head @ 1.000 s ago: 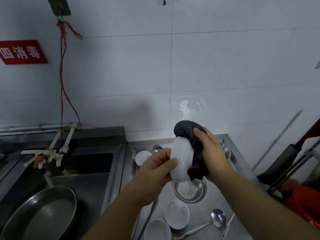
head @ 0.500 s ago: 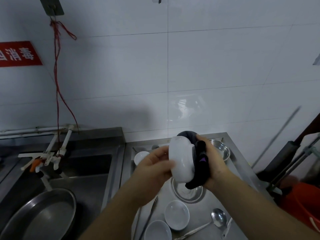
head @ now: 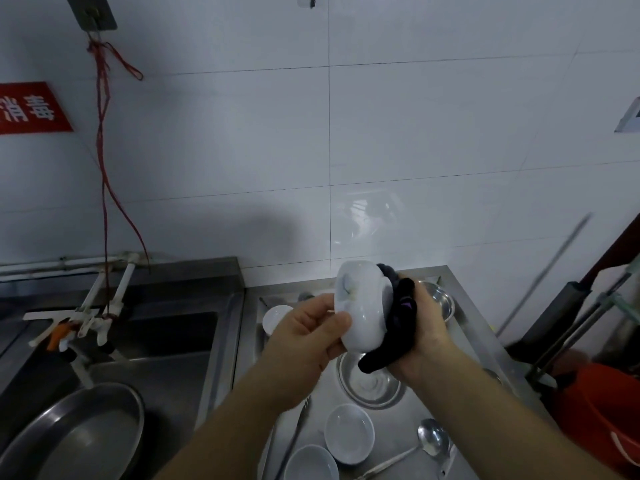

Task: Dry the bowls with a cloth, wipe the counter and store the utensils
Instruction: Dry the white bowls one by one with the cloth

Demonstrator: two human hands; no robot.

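Left hand (head: 304, 337) grips white bowl (head: 363, 310) w/ dark cloth (head: 398, 317) inside.

A white bowl (head: 362, 313) is seen against a black cloth (head: 398, 323) with a purple mark, above a silvery steel counter (head: 485, 344), before white wall tiles (head: 415, 133) and a red sign (head: 31, 109) lettered in white

The counter (head: 481, 344) below the raised hands is crowded: a steel bowl (head: 369, 382) directly beneath, two white bowls (head: 349, 433) nearer, a ladle (head: 429, 441) to their right and tongs (head: 294, 434) to their left. Bare steel shows along the right edge (a narrow strip). A red bucket (head: 602, 420) flanks that side.
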